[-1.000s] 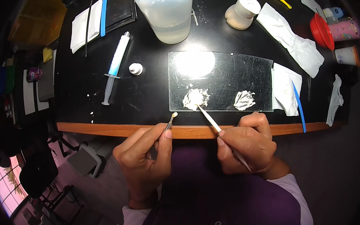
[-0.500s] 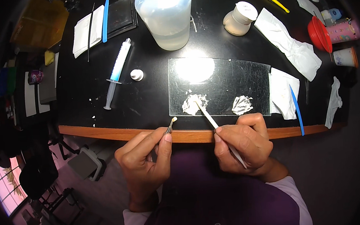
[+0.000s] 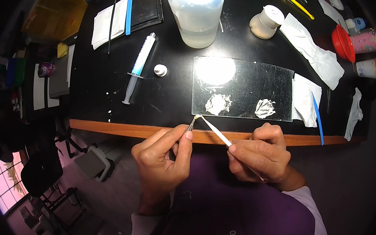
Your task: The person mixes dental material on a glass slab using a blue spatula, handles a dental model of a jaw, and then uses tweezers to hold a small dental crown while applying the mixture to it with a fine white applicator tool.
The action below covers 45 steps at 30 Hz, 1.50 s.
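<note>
My left hand (image 3: 164, 157) pinches a slim metal tool (image 3: 191, 125), probably tweezers, with a tiny cream-coloured piece (image 3: 196, 117) at its tip. A thin white stick (image 3: 215, 132) is gripped in my right hand (image 3: 264, 155), its far tip touching or almost touching that piece. Both tips meet just off the near left corner of a scratched glass slab (image 3: 247, 84). On the slab lie a smeared mound of white paste (image 3: 218, 104) at the left and a second white smear (image 3: 265, 108) at the right. Fingers partly hide both tools.
Beyond the slab stand a large translucent bottle (image 3: 199, 21) and a small capped jar (image 3: 265, 23). A syringe (image 3: 141, 61) and a white cap (image 3: 160, 70) lie left. Right are a folded tissue (image 3: 302, 97), a blue stick (image 3: 318, 118) and a red bowl (image 3: 343, 43). A wooden edge (image 3: 127, 129) borders the table.
The white stick's tip has left the left paste mound and come to the small piece on the metal tool. The whole view has shifted, so the table things appear farther right.
</note>
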Motion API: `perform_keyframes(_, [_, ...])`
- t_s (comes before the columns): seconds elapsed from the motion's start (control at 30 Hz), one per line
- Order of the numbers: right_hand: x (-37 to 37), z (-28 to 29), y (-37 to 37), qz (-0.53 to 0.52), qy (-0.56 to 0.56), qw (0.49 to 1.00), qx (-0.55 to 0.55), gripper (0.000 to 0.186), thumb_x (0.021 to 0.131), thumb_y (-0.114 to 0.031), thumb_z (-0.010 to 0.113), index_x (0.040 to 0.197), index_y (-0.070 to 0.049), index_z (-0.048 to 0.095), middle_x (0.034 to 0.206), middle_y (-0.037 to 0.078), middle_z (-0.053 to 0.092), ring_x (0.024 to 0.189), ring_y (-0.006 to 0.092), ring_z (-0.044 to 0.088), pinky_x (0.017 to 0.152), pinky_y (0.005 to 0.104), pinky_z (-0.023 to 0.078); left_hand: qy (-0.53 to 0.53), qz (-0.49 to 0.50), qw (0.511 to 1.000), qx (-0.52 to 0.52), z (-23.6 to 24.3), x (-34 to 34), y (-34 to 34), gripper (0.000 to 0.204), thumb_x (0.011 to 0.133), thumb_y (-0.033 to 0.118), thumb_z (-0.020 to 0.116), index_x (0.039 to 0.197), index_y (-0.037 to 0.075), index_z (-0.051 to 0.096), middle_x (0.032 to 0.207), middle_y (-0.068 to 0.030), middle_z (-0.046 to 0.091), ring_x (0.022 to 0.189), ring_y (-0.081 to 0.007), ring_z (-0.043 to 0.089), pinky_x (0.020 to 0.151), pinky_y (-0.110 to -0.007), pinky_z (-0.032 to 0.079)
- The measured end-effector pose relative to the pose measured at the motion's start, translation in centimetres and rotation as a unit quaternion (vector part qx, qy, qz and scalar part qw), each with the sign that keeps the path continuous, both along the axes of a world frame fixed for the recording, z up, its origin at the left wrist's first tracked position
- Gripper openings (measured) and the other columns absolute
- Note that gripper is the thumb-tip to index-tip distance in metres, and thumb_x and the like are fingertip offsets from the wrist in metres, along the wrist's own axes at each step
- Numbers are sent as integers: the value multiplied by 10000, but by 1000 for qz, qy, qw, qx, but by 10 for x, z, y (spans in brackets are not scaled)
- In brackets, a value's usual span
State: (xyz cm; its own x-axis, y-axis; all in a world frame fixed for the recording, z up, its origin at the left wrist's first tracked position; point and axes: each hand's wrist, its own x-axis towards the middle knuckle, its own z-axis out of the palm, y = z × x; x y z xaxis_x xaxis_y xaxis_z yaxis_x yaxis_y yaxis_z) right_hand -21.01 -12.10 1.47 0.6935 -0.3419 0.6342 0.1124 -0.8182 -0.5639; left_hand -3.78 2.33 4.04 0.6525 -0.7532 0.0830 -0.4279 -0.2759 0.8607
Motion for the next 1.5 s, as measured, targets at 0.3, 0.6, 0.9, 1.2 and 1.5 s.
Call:
perform_keyframes(0.3, [0, -1, 1, -3, 5, 1000, -17, 306, 749, -89, 917, 1035, -92, 808, 955, -13, 792, 817, 159, 539, 577, 275, 408, -14, -6, 1000, -8, 0, 1, 0, 54, 926, -56, 754, 971, -72, 779, 668, -65, 645, 524, -67, 521, 495, -260, 383])
perform_keyframes(0.6, [0, -3, 1, 16, -7, 1000, -21, 309, 746, -67, 907, 1037, -98, 808, 946, -18, 786, 825, 156, 541, 568, 274, 395, -27, -9, 1000, -3, 1, 0, -1, 64, 918, -64, 762, 977, -71, 785, 690, -70, 670, 528, -60, 530, 493, -255, 389])
perform_keyframes(0.9, [-1, -3, 0, 17, -10, 1000, -9, 321, 757, -67, 906, 1059, -101, 802, 962, -26, 777, 834, 152, 549, 550, 274, 385, -18, -4, 1000, -4, 0, -1, 0, 74, 926, -65, 752, 991, -78, 786, 709, -68, 687, 545, -52, 537, 501, -245, 393])
perform_keyframes(1.2, [-4, -5, 2, -6, -16, 1000, -5, 312, 751, -61, 900, 1045, -93, 801, 947, -20, 771, 815, 151, 546, 552, 272, 396, -15, -3, 1000, -6, -1, -1, 1, 79, 928, -65, 748, 997, -79, 784, 706, -68, 687, 553, -53, 539, 503, -246, 396])
perform_keyframes(1.5, [0, -3, 2, -2, -16, 1000, 0, 313, 742, -61, 904, 1038, -86, 803, 899, -19, 765, 801, 149, 557, 534, 267, 391, -4, 12, 1000, 3, -5, -1, 4, 82, 935, -28, 758, 1004, -57, 790, 711, -51, 691, 552, -42, 533, 488, -235, 359])
